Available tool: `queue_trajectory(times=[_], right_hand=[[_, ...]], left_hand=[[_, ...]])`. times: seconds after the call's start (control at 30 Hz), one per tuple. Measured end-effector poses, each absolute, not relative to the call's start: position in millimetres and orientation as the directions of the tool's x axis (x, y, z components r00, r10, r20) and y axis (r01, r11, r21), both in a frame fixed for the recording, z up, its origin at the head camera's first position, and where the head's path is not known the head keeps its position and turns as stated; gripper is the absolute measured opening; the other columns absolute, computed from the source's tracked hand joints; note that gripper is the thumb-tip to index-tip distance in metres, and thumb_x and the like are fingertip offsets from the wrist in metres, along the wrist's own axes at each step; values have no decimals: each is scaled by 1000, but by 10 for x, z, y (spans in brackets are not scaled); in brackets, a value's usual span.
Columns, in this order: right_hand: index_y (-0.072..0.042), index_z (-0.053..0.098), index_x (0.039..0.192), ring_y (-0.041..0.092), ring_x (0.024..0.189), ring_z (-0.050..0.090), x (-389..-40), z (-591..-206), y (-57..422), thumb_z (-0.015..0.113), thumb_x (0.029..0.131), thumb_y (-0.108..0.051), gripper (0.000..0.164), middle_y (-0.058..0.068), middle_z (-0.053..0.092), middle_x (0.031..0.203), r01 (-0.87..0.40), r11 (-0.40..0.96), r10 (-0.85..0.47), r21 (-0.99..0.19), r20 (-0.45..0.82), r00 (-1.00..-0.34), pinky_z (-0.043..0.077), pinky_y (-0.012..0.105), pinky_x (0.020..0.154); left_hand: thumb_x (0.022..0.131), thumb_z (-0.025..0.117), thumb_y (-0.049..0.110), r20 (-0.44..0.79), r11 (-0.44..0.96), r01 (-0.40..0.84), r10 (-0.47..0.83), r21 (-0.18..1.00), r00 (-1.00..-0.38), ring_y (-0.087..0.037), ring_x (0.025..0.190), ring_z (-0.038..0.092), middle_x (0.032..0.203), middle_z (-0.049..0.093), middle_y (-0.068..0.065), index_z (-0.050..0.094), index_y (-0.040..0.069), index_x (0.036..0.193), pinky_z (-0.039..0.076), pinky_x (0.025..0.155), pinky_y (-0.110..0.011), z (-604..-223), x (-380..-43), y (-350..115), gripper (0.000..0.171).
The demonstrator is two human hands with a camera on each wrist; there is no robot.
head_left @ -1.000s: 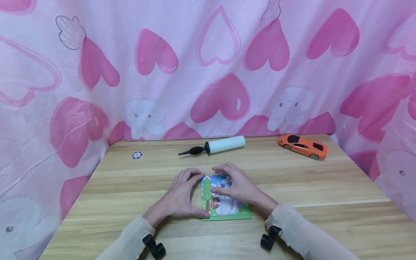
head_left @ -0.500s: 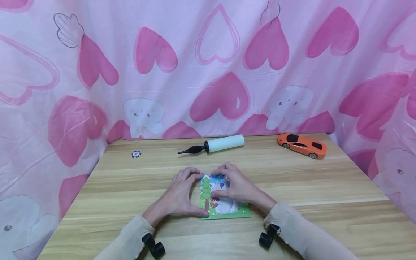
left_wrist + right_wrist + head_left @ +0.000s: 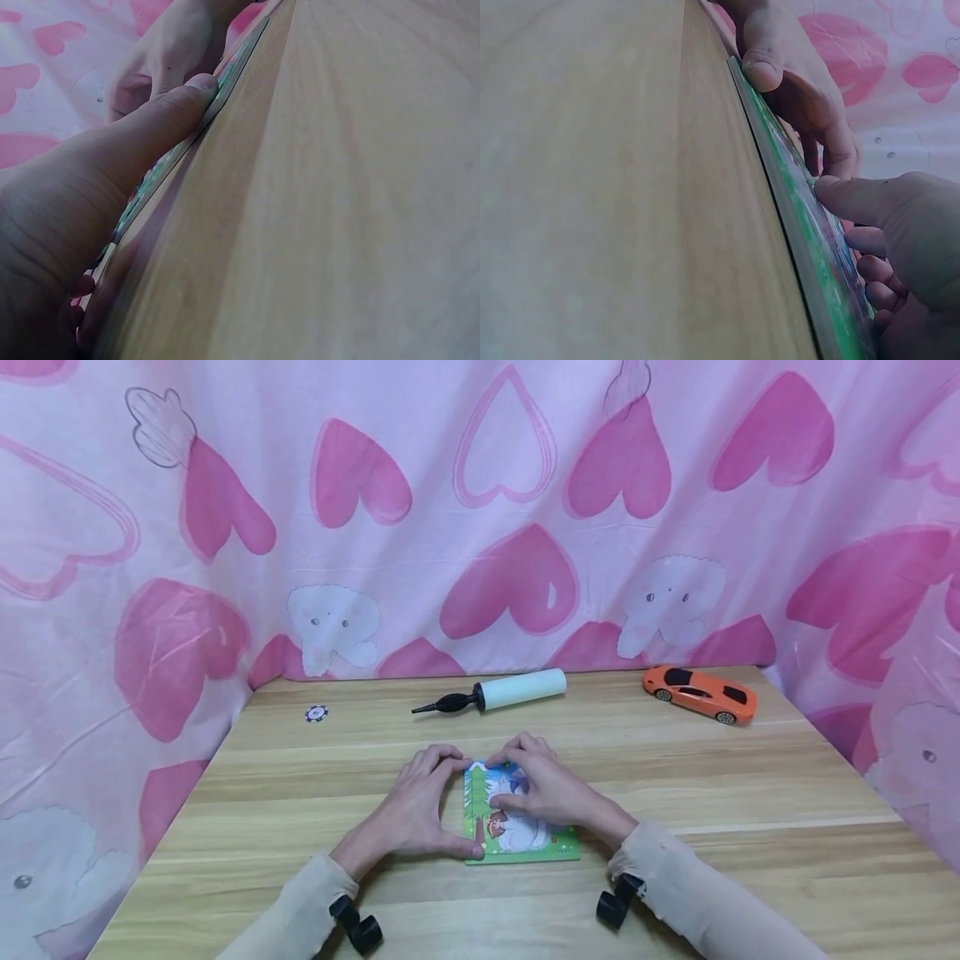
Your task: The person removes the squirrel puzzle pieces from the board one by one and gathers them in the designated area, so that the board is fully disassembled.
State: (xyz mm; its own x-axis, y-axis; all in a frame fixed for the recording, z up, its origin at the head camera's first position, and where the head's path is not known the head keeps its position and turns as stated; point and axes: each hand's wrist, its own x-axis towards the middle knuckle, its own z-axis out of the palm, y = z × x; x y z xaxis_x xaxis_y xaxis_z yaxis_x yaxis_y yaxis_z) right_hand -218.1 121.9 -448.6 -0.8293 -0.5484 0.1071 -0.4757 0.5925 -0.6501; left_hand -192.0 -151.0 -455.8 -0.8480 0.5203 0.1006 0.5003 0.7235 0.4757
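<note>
A flat, roughly square picture board [image 3: 517, 858], apparently a puzzle, lies on the wooden table; it shows a green tree and a white cartoon figure with a green lower border. My left hand [image 3: 412, 814] steadies its left side, thumb at the near left corner and fingertips by the far left corner. My right hand [image 3: 551, 789] is over the right part, its thumb and bent fingers touching the picture and covering some of it. In the left wrist view, the left thumb [image 3: 191, 94] rests on the board's edge. The right thumb [image 3: 847, 195] touches the surface in the right wrist view.
Behind the board lies a hand pump [image 3: 517, 691] with a pale barrel and black nozzle. An orange toy car [image 3: 697, 695] stands at the back right, and a small poker chip [image 3: 317, 714] lies at the back left. A pink heart-patterned curtain [image 3: 412, 568] borders the table [image 3: 300, 777].
The right hand's forefinger has come down from above the board's far edge onto the picture. The left hand and the board have stayed in place.
</note>
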Motion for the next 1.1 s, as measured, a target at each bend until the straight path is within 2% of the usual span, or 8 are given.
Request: queue_trajectory(times=[0.37,0.67,1.1], right_hand=[[-19,71,140,22,133,48,-2174,-4465,1215,91,95,-31,51,-3,61,138,-476,572,-558,-668,109,-823,38,52,116],[-21,71,140,19,130,49,-2167,-4495,1219,89,97,-28,46,-5,63,139,-471,559,-552,-682,118,-826,38,49,110],[-22,71,138,18,131,50,-2159,-4499,1213,87,99,-22,42,-7,64,138,-475,554,-537,-684,142,-832,40,50,112]], left_hand=[[67,84,93,91,726,491,516,481,-852,-27,156,35,167,38,1,52,18,165,27,134,-58,-4551,-1919,-1504,128],[67,84,93,88,725,489,516,484,-852,-28,158,34,168,37,-1,51,17,166,25,134,-60,-4557,-1901,-1514,129],[67,85,92,87,726,491,518,482,-851,-28,158,33,169,36,-1,50,17,167,25,134,-59,-4562,-1907,-1513,130]])
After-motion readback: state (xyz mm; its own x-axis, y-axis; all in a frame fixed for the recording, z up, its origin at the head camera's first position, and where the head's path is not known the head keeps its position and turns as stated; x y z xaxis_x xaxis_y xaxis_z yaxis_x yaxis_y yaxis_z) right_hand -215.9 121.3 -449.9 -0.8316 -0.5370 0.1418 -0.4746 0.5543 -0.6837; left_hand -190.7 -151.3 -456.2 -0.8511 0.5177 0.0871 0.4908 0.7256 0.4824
